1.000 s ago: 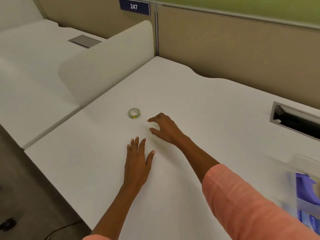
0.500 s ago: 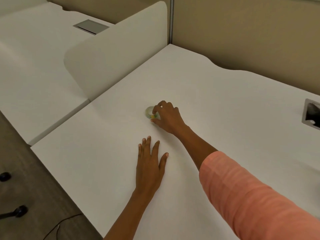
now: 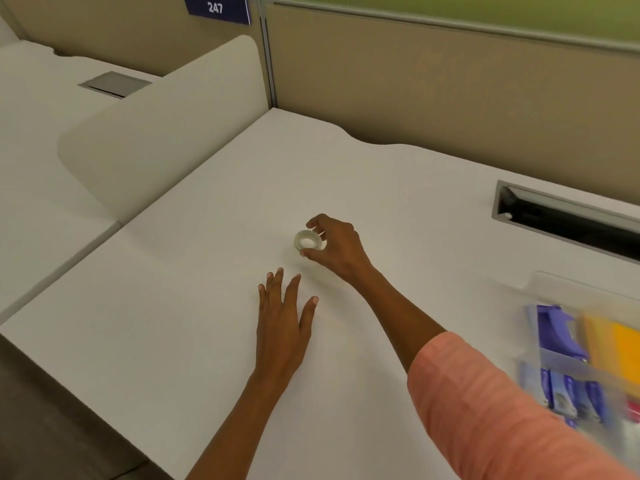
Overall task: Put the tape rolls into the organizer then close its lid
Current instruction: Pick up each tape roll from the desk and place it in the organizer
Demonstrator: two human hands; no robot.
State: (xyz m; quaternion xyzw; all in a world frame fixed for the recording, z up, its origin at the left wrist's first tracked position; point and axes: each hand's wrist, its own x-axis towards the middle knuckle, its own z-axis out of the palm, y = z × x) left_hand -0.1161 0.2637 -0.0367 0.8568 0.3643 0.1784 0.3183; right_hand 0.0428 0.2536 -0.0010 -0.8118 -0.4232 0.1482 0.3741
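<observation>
Clear tape roll [image 3: 307, 241] | hole facing up | pinched by right hand [image 3: 337, 247] fingertips

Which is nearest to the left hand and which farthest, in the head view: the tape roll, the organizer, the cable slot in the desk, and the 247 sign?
1. Tape roll, just ahead of the left hand, held in the right hand.
2. Organizer, at the right edge.
3. Cable slot, far right, farther back.
4. 247 sign, top, on the partition.
</observation>
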